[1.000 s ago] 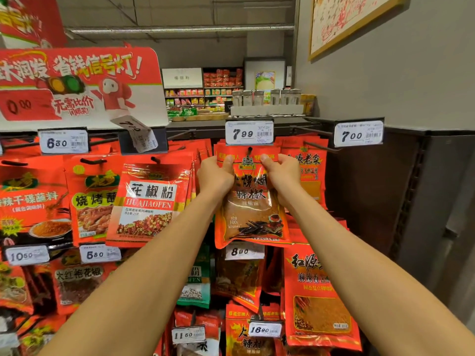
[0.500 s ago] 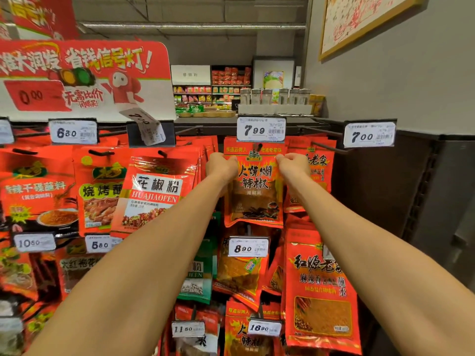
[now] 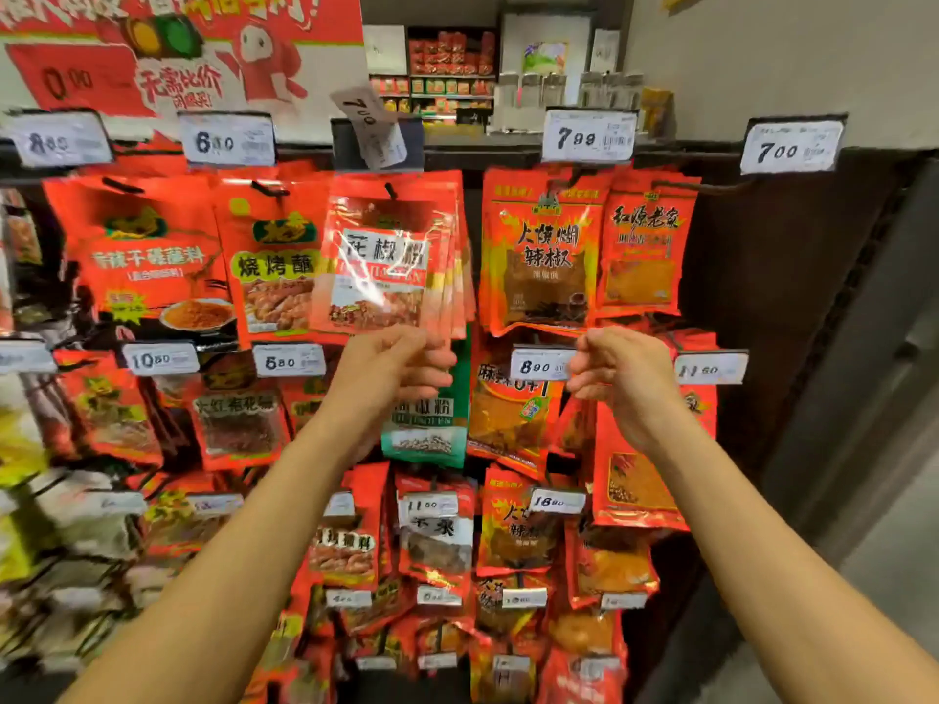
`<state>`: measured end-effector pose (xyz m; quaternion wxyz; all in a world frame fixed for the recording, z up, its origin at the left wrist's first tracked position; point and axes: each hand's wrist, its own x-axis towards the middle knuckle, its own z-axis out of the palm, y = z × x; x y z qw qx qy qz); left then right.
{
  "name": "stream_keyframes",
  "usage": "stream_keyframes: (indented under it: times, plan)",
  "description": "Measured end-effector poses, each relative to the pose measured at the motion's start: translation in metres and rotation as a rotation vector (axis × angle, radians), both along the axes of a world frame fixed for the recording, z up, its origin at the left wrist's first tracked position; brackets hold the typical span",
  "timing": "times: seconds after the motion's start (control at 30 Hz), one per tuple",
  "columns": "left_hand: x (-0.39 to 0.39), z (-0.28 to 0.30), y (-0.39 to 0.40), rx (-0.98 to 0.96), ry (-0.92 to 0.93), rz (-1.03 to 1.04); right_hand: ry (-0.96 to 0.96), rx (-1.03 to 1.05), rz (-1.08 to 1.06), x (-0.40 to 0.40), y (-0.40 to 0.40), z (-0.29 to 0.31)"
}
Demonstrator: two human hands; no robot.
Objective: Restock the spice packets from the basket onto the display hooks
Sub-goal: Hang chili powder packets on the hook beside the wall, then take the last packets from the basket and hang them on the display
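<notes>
The chili powder packet (image 3: 543,251) hangs on its hook under the 7.99 price tag (image 3: 588,136), straight above the gap between both hands, its long axis vertical. The right hand (image 3: 622,378) is the nearer grip, just below the packet's bottom right corner; the left hand (image 3: 394,370) sits lower left. Both grips are loosely curled and hold nothing. The packet is red, glossy, with black characters and a dark window. The basket is out of view.
</notes>
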<state>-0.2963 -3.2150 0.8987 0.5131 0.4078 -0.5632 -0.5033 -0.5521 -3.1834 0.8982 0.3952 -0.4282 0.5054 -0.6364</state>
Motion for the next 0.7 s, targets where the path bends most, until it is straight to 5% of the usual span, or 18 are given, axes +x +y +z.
stream_keyframes:
  times: [0.3, 0.5, 0.7]
  plan:
    - [0.084, -0.191, 0.059, 0.596, -0.05, 0.126, -0.125, 0.496, 0.034, 0.059, 0.064, -0.172]
    - [0.11, -0.313, 0.108, 0.87, -0.092, 0.286, 0.137, 0.773, 0.045, 0.089, 0.094, -0.305]
    - [0.127, -0.457, 0.156, 1.209, -0.145, 0.355, 0.176, 1.167, 0.195, 0.124, 0.117, -0.465]
